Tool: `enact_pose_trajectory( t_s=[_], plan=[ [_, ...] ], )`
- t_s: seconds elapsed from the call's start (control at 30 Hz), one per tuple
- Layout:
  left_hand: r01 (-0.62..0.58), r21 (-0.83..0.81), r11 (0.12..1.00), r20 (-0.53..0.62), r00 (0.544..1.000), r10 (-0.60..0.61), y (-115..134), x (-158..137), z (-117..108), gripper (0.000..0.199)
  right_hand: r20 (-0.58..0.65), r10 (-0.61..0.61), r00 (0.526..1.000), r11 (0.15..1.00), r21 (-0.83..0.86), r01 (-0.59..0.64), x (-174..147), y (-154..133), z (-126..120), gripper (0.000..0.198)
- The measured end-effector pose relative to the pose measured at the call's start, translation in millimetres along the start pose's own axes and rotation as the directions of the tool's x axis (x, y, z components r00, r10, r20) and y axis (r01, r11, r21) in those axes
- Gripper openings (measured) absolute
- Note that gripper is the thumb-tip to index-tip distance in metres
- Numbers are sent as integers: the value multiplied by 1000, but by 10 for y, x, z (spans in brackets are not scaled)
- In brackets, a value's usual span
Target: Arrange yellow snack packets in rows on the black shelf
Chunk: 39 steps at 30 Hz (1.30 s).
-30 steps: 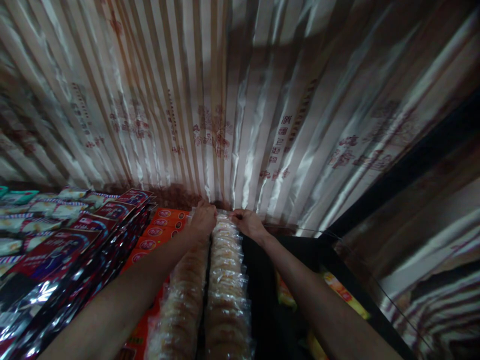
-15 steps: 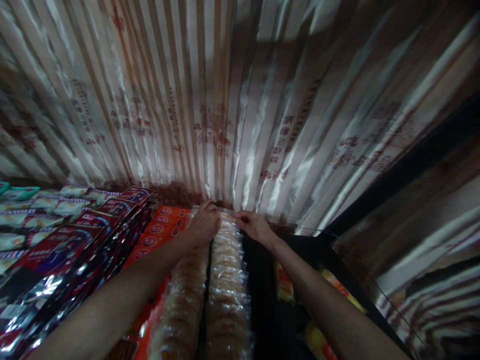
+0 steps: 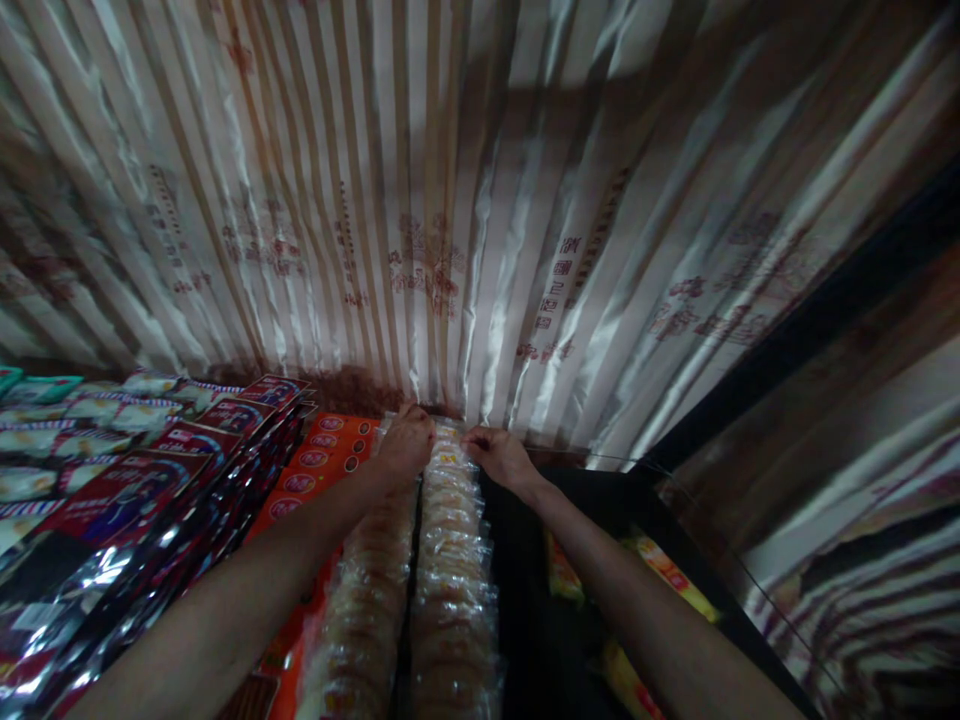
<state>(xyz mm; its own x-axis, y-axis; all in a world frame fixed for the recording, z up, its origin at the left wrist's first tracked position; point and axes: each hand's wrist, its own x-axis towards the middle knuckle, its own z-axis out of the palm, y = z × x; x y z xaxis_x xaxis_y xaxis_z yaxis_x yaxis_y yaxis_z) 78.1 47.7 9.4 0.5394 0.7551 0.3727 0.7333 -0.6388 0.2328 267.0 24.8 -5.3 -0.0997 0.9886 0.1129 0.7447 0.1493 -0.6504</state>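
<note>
Two long rows of clear-wrapped, round, pale brown food packets run away from me; the right row (image 3: 454, 560) lies beside the left row (image 3: 371, 590). My left hand (image 3: 409, 440) is closed at the far end, between the two rows, with its fingertips at the left edge of the right row's last packet. On the other side, my right hand (image 3: 499, 455) pinches near the same packet's right edge. Thin clear wrapping seems to be between the fingers, though the grip is small and dim.
Orange packets (image 3: 326, 445) lie left of the rows, then dark red shiny packets (image 3: 202, 435) and small white ones (image 3: 97, 410). Yellow and red packets (image 3: 671, 575) rest on the black surface (image 3: 525, 580) at right. A patterned curtain (image 3: 435, 200) hangs behind.
Both hands have shifted very slightly left in the view and remain at the far end of the right row. The packets' arrangement looks the same.
</note>
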Motion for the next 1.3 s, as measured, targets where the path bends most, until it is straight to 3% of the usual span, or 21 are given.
enact_pose_trajectory(
  t_s=[0.2, 0.4, 0.6, 0.73, 0.93, 1.3],
  plan=[
    [14, 87, 996, -58, 998, -9, 159, -90, -116, 20, -55, 31, 998, 997, -63, -35, -19, -10, 30, 14],
    [-153, 79, 985, 176, 975, 137, 225, -155, -187, 20, -85, 47, 995, 996, -72, -53, -24, -17, 50, 16],
    [-35, 82, 996, 277, 961, 11, 207, -150, -191, 17, -72, 42, 997, 999, -3, -43, -25, 28, 72, 16],
    [11, 86, 996, 259, 965, -33, 241, -162, -200, 18, -67, 4, 998, 999, 36, -1, -68, 36, 62, 17],
    [27, 90, 996, 234, 971, -48, 215, -159, -123, 18, -177, -24, 984, 999, 37, 31, -190, 36, 47, 17],
    [62, 41, 997, 184, 981, -68, 224, -146, -73, 23, -199, -58, 978, 994, 80, 75, -302, 135, 74, 23]
  ],
)
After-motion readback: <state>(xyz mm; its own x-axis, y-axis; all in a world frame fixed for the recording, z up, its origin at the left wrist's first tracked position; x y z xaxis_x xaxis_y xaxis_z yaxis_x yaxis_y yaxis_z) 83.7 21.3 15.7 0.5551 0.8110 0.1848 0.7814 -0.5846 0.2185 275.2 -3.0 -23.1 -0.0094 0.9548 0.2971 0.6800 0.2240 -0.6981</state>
